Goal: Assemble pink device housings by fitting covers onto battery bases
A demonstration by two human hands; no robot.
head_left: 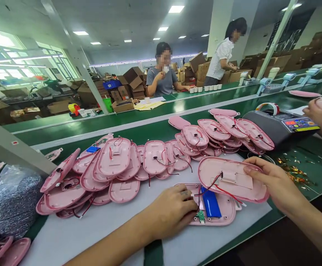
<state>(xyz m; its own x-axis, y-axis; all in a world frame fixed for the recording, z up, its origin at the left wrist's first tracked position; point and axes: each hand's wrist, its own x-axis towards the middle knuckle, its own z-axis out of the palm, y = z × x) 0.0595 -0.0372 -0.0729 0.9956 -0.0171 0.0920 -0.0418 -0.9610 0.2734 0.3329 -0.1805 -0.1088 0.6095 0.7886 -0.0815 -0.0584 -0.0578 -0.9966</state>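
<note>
Where my right fingers (259,162) grip its right end, thumb on the inner face, the upper pink shell (238,168) hangs tilted. Just below and left of that grip, the lower pink shell (227,208) lies inner side up on a pale sheet (205,244). Inside it I note a blue pack (212,205), right of my left fingers (185,203), and a green circuit board (201,216) near their tips. Those left fingers curl over the shell's left end; whether they pinch a wire, I cannot tell. Red wires (227,192) trail from the upper shell. Beyond both sets of fingers: heaped shells (155,157). Past the right fingers: gold scraps (291,171) on the green counter (153,255), a black machine (274,125). Well left of the left fingers: a bag of grey bits (14,201).
</note>
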